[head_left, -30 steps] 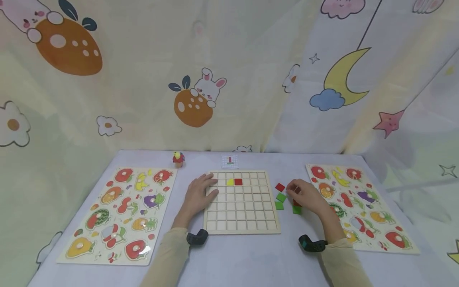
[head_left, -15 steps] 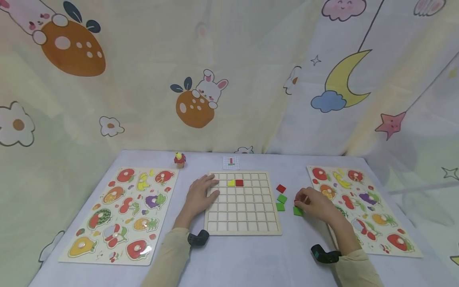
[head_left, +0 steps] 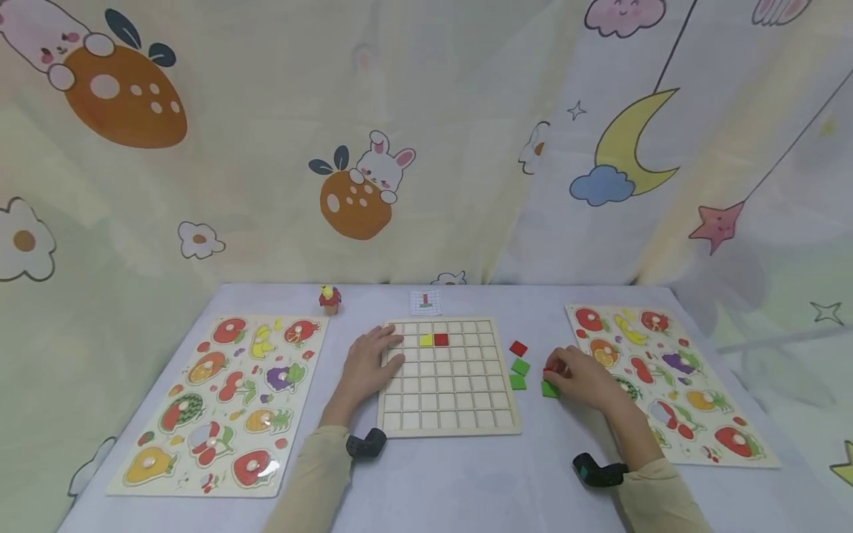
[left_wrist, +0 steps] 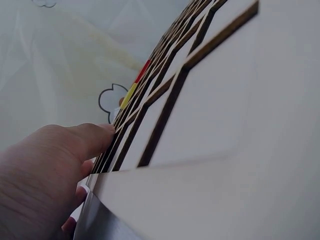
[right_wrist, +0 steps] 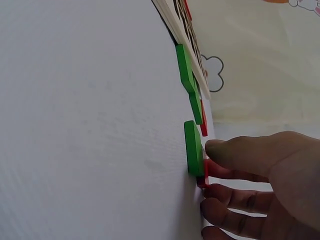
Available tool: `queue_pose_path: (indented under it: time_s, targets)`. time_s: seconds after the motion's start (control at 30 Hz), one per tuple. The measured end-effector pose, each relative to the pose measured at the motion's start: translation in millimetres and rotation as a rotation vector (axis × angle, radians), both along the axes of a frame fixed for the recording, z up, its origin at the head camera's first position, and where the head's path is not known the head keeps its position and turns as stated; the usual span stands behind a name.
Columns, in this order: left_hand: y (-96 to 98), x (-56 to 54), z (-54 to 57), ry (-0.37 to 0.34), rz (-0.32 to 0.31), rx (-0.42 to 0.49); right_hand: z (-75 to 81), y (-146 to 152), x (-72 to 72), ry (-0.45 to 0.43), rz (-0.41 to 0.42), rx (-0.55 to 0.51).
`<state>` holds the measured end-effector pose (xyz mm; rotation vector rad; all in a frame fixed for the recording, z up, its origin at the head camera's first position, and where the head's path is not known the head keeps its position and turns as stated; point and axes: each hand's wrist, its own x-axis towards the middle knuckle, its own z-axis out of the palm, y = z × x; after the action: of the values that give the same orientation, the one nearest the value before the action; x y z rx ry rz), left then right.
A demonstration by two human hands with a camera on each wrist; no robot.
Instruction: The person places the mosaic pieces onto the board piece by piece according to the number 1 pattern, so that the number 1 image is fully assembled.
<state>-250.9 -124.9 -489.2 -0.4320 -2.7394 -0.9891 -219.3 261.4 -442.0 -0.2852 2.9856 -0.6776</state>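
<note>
Right grip (head_left: 581, 376): narrow, pinching red tile (right_wrist: 205, 177) | green tile (right_wrist: 192, 150) just beside | left grip (head_left: 366, 363): loose on grid board (head_left: 453, 432)

- White table (head_left: 460, 474): wooden grid board (head_left: 446, 403) at centre, left hand (head_left: 368, 361) on its left border.
- Toward right edge: right hand (head_left: 583, 379) pinching red tile (head_left: 546, 371) beside green tile (head_left: 549, 390).
- Near far edge: toy figure (head_left: 329, 300), patterned card (head_left: 425, 302).
- Fruit boards (head_left: 223, 406) along left and right edges.

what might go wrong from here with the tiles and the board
The right hand touches a red tile close beside a green tile, so it might nudge the latter. The left hand rests on the wooden grid board; a push might slide it into another green tile near its right edge.
</note>
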Motion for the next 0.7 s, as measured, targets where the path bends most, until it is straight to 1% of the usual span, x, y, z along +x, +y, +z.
queue_pose_path:
  time_s: [0.07, 0.37, 0.7]
  targets:
    - [-0.3, 0.3, -0.3, -0.001, -0.001, 0.002, -0.3, -1.2, 0.4, -0.009, -0.003, -0.001]
    - [0.0, 0.9, -1.2, 0.000, 0.003, 0.008, -2.0, -5.4, 1.0, -0.086, -0.064, 0.019]
    - [0.3, 0.6, -1.2, 0.008, 0.000, 0.016, 0.1, -9.1, 1.0, -0.068, -0.089, 0.017]
